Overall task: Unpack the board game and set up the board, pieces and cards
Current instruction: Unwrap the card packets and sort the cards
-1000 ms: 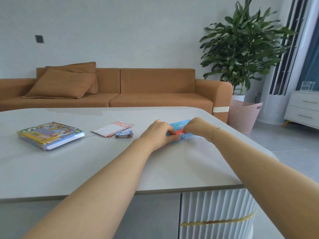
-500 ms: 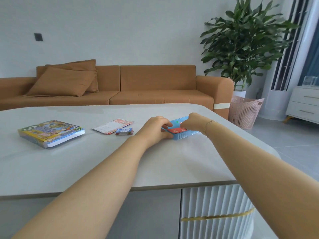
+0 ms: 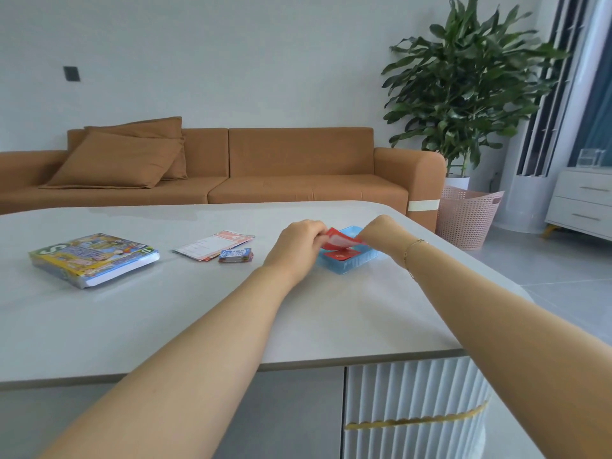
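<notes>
left hand (image 3: pixel 299 247) fingers curled, pinching | right hand (image 3: pixel 381 231) bent down (fingers hidden) | both forearms outstretched

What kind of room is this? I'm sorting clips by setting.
Most likely a home living room: a brown sofa with cushions behind the white table, a big potted plant in the corner, and a white drawer cabinet at right.

Soft, even daylight fills the room, entering from the window at the right edge of the frame. The pale surface (image 3: pixel 165 326) carries a faint sheen and only weak shadows. Wide-angle distortion bends lines near the edges. The hands at centre are slightly blurred.
</notes>
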A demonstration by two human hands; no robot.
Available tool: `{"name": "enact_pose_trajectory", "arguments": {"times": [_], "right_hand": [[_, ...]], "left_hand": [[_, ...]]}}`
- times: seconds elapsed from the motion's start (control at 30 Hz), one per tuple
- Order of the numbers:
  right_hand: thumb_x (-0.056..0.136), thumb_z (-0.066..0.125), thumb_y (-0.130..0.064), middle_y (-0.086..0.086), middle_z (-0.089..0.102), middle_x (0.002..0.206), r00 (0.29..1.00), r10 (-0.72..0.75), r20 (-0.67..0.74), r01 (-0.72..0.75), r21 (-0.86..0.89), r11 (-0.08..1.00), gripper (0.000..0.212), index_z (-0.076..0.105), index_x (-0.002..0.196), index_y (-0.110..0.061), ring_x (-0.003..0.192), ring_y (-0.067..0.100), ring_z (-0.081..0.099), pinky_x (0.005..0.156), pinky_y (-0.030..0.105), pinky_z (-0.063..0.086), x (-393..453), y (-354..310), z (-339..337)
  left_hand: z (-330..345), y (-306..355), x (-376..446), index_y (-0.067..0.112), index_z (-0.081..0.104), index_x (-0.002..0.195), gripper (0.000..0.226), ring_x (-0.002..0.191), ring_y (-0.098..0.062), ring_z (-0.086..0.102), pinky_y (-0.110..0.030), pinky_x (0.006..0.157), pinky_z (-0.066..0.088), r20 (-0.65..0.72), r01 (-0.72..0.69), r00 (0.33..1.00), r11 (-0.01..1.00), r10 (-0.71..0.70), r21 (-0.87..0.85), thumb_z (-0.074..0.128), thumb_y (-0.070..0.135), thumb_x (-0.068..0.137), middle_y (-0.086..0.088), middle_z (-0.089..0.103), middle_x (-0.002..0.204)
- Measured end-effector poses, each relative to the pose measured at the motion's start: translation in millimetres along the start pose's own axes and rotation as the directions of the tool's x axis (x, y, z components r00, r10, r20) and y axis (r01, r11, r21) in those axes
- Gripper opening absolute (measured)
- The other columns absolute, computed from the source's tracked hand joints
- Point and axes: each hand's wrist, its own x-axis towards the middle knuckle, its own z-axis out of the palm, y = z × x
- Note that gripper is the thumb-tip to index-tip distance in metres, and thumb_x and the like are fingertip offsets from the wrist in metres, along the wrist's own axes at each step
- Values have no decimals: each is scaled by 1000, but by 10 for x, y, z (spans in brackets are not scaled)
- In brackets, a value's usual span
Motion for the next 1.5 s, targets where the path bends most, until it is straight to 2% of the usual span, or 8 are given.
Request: {"name": "enact_pose_trajectory", "arguments": {"times": [0.13, 0.23, 0.37, 0.67, 0.83, 1.1, 1.3, 1.5], "right_hand": [[88, 49, -2, 12, 67, 102, 994, -51, -100, 66, 148, 987, 25, 70, 101, 5, 89, 28, 59, 78, 34, 52, 3, -58, -102], [91, 51, -18, 11, 68, 87, 995, -61, -83, 79, 237, 968, 27, 70, 91, 2, 61, 20, 54, 56, 25, 45, -128, -158, -168], [93, 46, -51, 11, 69, 72, 983, 12, 181, -99, 483, 870, 58, 70, 84, 0, 50, 18, 50, 52, 23, 43, -284, -278, -115], [86, 53, -36, 11, 67, 77, 948, 60, 313, -282, 733, 619, 41, 66, 93, 1, 62, 18, 60, 51, 20, 54, -297, -280, -143], [89, 58, -11, 13, 60, 68, 998, 18, 53, -47, 607, 793, 17, 62, 78, 1, 52, 19, 58, 48, 23, 56, -266, -251, -106], [95, 57, -25, 6, 69, 85, 965, -258, -42, 256, 347, 902, 19, 67, 97, -9, 68, 18, 61, 67, 27, 57, -289, -228, -104], [97, 45, -34, 4, 66, 78, 978, -163, -130, 192, 254, 948, 40, 71, 87, -7, 65, 16, 52, 59, 25, 45, -145, -262, -162], [80, 70, -28, 3, 46, 65, 996, -85, 42, 94, -368, 925, 31, 50, 66, -8, 57, 14, 42, 47, 24, 29, -79, -162, -96]], "left_hand": [[-42, -115, 19, 9, 61, 88, 13, 74, -25, 68, -38, 74, 55, -190, 189, 953, 952, -237, -240, 51, 13, 95, -9, 69, 85], [-117, -141, -15, 6, 60, 90, 16, 66, -14, 69, -32, 72, 58, -194, 261, 906, 859, -375, -441, 47, 12, 97, -7, 67, 85], [-169, -114, -21, 2, 65, 98, 18, 73, -17, 71, -31, 76, 58, -220, 186, 906, 807, -362, -560, 49, 10, 97, -7, 68, 84], [-217, -69, -82, 7, 73, 96, 11, 87, -14, 70, -23, 85, 52, -102, 143, 968, 838, -230, -527, 65, 7, 87, -6, 73, 93], [-197, 25, -90, 11, 77, 92, 18, 91, -9, 68, -20, 87, 52, -28, 145, 983, 868, -179, -474, 61, 6, 84, 1, 74, 97], [-212, 29, -89, 1, 55, 120, 32, 66, -16, 70, -19, 66, 58, 231, 402, 904, 531, -360, -746, 62, 6, 90, -17, 64, 101], [-161, -32, -40, -2, 58, 109, 16, 58, -12, 64, -16, 57, 55, 256, 478, 854, 491, -452, -728, 54, 3, 94, -18, 64, 96], [-91, -38, -45, 4, 57, 106, 12, 72, -14, 63, -18, 64, 54, 352, 546, 817, 417, -456, -727, 49, 7, 98, -12, 65, 94]]}}
